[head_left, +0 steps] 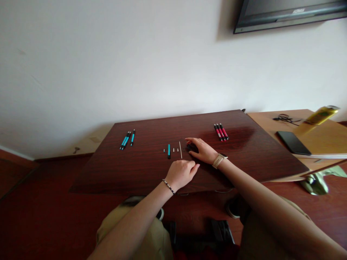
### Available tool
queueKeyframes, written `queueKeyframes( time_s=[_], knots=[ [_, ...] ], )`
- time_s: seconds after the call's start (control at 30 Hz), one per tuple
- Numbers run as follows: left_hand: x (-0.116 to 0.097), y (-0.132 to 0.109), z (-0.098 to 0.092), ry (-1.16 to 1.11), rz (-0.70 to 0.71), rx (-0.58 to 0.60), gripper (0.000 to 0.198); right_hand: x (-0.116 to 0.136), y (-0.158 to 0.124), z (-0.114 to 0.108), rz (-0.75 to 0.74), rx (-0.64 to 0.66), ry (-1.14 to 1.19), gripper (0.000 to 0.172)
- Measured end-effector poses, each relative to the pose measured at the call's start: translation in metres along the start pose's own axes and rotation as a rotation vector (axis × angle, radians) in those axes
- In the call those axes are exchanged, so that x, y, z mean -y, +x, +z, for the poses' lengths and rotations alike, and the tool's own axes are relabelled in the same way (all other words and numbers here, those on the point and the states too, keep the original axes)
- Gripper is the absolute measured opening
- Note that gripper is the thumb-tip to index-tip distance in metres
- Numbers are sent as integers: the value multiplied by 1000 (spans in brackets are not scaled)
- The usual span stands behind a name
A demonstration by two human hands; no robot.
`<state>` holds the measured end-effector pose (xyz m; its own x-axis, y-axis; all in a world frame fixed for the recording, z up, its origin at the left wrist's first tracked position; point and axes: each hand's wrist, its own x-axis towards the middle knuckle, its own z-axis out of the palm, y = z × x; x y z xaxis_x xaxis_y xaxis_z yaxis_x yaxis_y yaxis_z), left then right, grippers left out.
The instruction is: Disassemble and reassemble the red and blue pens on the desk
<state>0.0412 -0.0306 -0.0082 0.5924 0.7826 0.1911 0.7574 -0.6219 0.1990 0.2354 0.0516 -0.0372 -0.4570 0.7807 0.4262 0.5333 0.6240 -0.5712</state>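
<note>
My left hand [182,172] rests on the dark wooden table [151,169], its fingers loosely curled and nothing visible in it. My right hand [202,150], with a watch at the wrist, lies over a small black part [192,147], fingers touching it. Just left of that hand lies a row of pen pieces: a thin white refill [180,149], tiny white bits [174,150] and a teal barrel piece [168,151]. Three teal pens [127,139] lie at the far left of the table. Three red pens [221,131] lie at the far right.
A lighter wooden table [320,139] adjoins on the right, with a black phone [293,143], a yellow-green can [320,116], a black cable and a green cloth at its edge. A white wall rises behind, with a screen [290,14] mounted top right.
</note>
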Motion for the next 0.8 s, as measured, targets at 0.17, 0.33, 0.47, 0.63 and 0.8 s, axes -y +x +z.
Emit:
queueKeyframes(
  time_s=[0.17,0.33,0.47,0.63,0.8],
  knots=[
    [-1,0,-1,-9,-5,8,46,3,-1,-1,-13,1,3,68],
    [-1,0,-1,-2,-4,8,46,7,-1,-2,-17,-10,13,69],
    [0,0,0,2,-2,6,46,8,-1,-3,-16,-9,7,67],
    [0,0,0,-4,1,8,45,7,0,-2,-11,-6,-20,67],
    [-2,-1,-1,-15,-2,-1,45,14,-2,-5,-20,-18,-31,64]
  ],
)
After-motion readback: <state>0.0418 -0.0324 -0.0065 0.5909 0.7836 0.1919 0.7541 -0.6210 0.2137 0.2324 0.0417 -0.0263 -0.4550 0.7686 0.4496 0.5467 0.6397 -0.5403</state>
